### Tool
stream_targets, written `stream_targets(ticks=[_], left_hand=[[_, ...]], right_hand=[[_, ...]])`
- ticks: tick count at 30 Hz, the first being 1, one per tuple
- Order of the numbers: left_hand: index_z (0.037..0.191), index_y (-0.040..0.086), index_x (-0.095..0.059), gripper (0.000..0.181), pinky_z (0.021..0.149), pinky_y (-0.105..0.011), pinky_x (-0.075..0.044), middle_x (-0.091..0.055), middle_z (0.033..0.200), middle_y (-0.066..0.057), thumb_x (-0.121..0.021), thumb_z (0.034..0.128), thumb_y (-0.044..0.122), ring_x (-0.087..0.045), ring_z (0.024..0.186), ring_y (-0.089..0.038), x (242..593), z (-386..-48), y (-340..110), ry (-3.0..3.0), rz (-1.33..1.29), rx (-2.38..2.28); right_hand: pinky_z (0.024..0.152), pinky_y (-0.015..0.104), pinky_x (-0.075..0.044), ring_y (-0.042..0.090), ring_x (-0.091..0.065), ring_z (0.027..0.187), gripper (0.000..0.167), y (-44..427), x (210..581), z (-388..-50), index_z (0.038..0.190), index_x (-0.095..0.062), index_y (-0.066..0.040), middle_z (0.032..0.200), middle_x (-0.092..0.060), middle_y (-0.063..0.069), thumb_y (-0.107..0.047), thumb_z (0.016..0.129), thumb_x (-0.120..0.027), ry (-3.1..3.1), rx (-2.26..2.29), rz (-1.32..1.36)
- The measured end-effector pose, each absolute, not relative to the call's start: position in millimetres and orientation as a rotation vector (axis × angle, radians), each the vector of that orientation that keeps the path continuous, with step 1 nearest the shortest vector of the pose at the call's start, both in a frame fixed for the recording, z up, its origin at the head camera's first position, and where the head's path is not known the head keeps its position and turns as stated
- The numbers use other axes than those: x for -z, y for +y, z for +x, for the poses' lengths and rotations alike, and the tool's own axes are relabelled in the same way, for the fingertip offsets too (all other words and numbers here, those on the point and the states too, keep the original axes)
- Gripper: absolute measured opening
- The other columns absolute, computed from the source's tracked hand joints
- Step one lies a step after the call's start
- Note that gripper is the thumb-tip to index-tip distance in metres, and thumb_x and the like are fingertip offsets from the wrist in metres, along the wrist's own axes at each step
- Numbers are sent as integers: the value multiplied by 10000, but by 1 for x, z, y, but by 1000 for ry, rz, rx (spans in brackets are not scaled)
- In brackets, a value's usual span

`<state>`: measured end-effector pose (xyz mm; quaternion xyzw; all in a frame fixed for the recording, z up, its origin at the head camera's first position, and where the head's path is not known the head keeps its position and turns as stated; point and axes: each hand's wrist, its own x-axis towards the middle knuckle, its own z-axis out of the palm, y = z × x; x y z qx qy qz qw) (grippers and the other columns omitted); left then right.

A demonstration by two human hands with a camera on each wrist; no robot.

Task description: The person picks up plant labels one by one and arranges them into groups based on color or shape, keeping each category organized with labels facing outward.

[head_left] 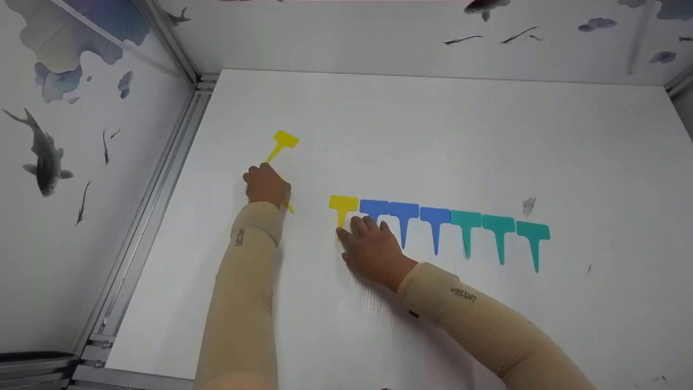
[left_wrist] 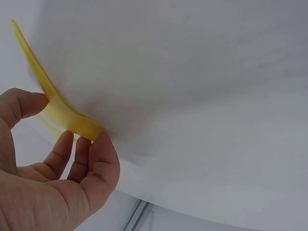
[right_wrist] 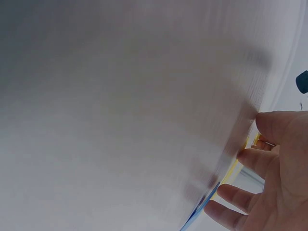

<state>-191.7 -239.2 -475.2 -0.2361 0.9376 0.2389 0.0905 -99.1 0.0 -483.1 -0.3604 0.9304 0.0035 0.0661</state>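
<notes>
In the left wrist view, my left hand (left_wrist: 72,178) pinches a yellow T-shaped plant label (left_wrist: 62,113) between thumb and fingers, slightly off the board. From the head view, the left hand (head_left: 267,185) mostly hides it. Just beyond lies another yellow plant label (head_left: 285,139), tilted. To the right runs a row of T-shaped labels: a yellow label (head_left: 343,203), three blue labels (head_left: 405,210) and three green labels (head_left: 498,223), wide ends away from me. My right hand (head_left: 373,249) touches the row's yellow label and the leftmost blue one with loosely bent fingers.
A white board (head_left: 433,141) lies under the labels. Metal rails (head_left: 146,216) edge its left side, beside a wall panel (head_left: 81,244) printed with fish. Another printed panel (head_left: 352,38) stands along the far edge. A grey smudge (head_left: 529,206) marks the board.
</notes>
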Motion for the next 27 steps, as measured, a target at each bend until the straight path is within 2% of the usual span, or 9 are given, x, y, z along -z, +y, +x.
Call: stream_targets(ticks=[10, 16, 27], left_hand=[[1245, -67, -482, 440, 968, -471, -445, -438, 1227, -255, -596, 866, 124, -396, 1190, -372, 470, -182, -241, 2798, -687, -770], [1303, -53, -461, 488, 957, -474, -456, -434, 1223, -242, -590, 865, 119, -407, 1168, -358, 471, -178, -241, 2811, -645, -740], [1298, -32, -458, 500, 964, -466, -443, -424, 1236, -233, -632, 859, 134, -389, 1164, -347, 473, -175, -231, 2820, -424, -633]], right_hand=[[979, 532, -451, 323, -481, 1218, 504, 0, 485, -99, 1431, -474, -188, 1329, -494, 145, -374, 966, -531, 2808, -16, -1107], [971, 532, -456, 327, -491, 1207, 496, 0, 484, -99, 1420, -486, -182, 1318, -500, 149, -359, 960, -546, 2814, 5, -1116], [958, 526, -466, 320, -505, 1182, 476, 1, 482, -101, 1392, -509, -178, 1293, -513, 143, -356, 953, -555, 2805, 6, -1113]])
